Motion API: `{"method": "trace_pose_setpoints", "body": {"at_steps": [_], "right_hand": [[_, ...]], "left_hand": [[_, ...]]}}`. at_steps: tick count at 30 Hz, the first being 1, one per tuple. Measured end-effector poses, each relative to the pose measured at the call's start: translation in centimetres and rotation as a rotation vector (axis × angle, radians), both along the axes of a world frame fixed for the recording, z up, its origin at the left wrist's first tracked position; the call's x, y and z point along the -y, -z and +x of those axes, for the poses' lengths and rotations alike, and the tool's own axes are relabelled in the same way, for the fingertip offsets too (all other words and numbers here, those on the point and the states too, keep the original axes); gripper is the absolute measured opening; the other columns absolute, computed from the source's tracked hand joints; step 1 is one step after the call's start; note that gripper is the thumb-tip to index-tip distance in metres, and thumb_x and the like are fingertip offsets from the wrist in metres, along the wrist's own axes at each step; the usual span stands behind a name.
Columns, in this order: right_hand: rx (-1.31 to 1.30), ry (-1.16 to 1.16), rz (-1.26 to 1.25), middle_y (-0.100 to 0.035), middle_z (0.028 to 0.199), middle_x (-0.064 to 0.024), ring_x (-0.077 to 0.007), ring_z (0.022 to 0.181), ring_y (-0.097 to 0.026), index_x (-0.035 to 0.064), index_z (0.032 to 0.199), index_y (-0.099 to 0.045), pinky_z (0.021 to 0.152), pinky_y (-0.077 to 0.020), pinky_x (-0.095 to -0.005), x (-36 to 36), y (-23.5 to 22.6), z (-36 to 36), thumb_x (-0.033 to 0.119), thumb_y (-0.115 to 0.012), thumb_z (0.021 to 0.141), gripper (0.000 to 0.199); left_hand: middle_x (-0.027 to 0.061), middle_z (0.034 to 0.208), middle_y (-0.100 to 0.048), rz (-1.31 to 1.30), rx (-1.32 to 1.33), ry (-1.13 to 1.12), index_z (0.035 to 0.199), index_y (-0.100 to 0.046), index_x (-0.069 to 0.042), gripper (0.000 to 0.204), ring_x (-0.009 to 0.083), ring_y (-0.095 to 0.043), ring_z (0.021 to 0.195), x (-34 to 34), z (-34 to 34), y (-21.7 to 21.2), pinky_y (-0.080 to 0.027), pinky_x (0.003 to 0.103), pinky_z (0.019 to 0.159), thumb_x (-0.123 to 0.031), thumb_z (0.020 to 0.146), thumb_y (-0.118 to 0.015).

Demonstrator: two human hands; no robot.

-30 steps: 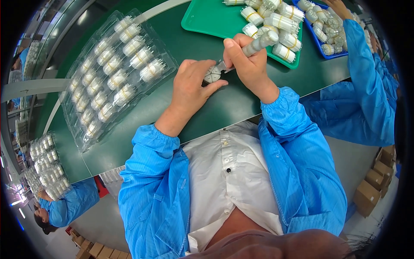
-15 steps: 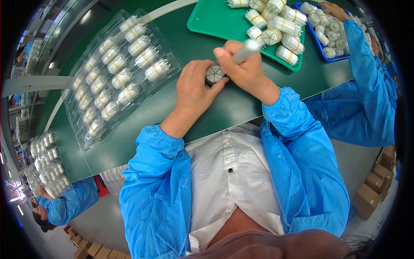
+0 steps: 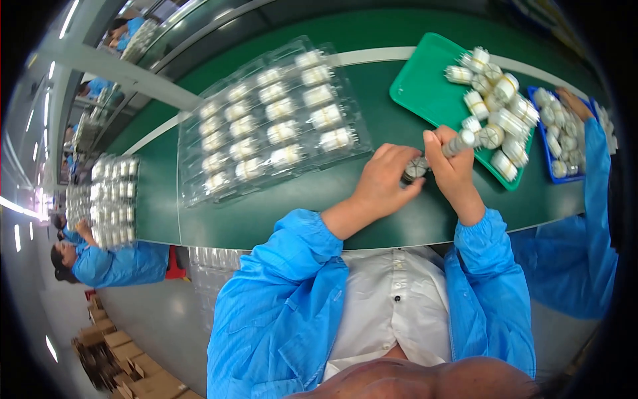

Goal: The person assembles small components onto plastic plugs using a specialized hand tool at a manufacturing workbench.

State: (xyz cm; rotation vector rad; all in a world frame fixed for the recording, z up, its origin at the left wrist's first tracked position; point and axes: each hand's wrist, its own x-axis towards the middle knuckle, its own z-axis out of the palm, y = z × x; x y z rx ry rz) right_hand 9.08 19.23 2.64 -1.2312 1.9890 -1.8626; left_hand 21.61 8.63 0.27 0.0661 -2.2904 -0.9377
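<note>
Closely cupped: round part [image 3: 416,168]

Left hand [image 3: 381,181] curls round its side, probably the best hold; it looks light, stiff, perhaps brittle. Right hand [image 3: 456,174], just beside, grips a pale tool handle [image 3: 458,143]. Beyond that grip lies a green tray [image 3: 424,73].

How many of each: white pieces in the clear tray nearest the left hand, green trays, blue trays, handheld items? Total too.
White pieces in clear tray: 20
Green tray: 1
Blue tray: 1
Round piece in left hand: 1
Tool in right hand: 1
Total: 24
</note>
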Motion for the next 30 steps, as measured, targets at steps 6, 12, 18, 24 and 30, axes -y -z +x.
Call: {"method": "trace_pose_setpoints", "body": {"at_steps": [6,12,18,24,30], "right_hand": [[-0.516,-0.025,-0.072,-0.044,0.054,-0.0031,-0.0089,0.049,-0.041,0.0070,0.065,-0.046,0.045,-0.0292,-0.0318,0.8,-0.2,-0.4,0.015,-0.064,0.096,0.037],[0.272,0.026,-0.255,-0.052,0.059,0.0020,-0.0051,0.056,-0.046,0.0078,0.066,-0.049,0.050,-0.0356,-0.0254,-0.1,-0.7,-1.6,0.020,-0.062,0.099,0.037],[0.172,-0.037,-0.172,-0.051,0.059,0.0009,-0.0058,0.053,-0.043,0.0076,0.066,-0.048,0.049,-0.0331,-0.0256,-0.2,-0.1,-0.9,0.017,-0.058,0.100,0.037],[0.030,-0.026,-0.091,-0.048,0.059,0.0018,-0.0056,0.054,-0.043,0.0068,0.066,-0.047,0.048,-0.0328,-0.0264,0.2,-0.1,-0.7,0.015,-0.061,0.099,0.036],[-0.294,-0.063,-0.085,-0.046,0.058,-0.0033,-0.0110,0.051,-0.039,0.0033,0.065,-0.048,0.045,-0.0311,-0.0305,0.6,-0.1,-0.3,0.015,-0.066,0.095,0.037]], "left_hand": [[0.0127,0.098,-0.059,-0.021,0.057,-0.100,0.110,-0.060,-0.002,0.050,0.0328,-0.058,0.087,0.3,-0.5,1.1,-0.050,0.042,0.077,-0.015,0.069,-0.084],[0.0131,0.108,-0.065,0.148,0.135,-0.053,0.119,-0.056,-0.002,0.052,0.0297,-0.062,0.097,0.2,0.3,0.1,-0.054,0.039,0.080,-0.006,0.072,-0.079],[0.0120,0.114,-0.067,0.190,0.133,-0.017,0.123,-0.053,-0.001,0.054,0.0290,-0.062,0.105,-0.1,-0.1,0.0,-0.057,0.037,0.085,-0.003,0.074,-0.076],[0.0128,0.114,-0.066,0.143,0.142,-0.022,0.121,-0.054,0.000,0.052,0.0301,-0.061,0.104,-0.5,-0.2,-0.1,-0.055,0.038,0.085,-0.003,0.074,-0.076],[0.0111,0.099,-0.062,0.063,0.096,-0.070,0.114,-0.059,-0.004,0.049,0.0309,-0.059,0.096,0.2,-0.5,1.1,-0.050,0.041,0.081,-0.005,0.070,-0.080]]}}
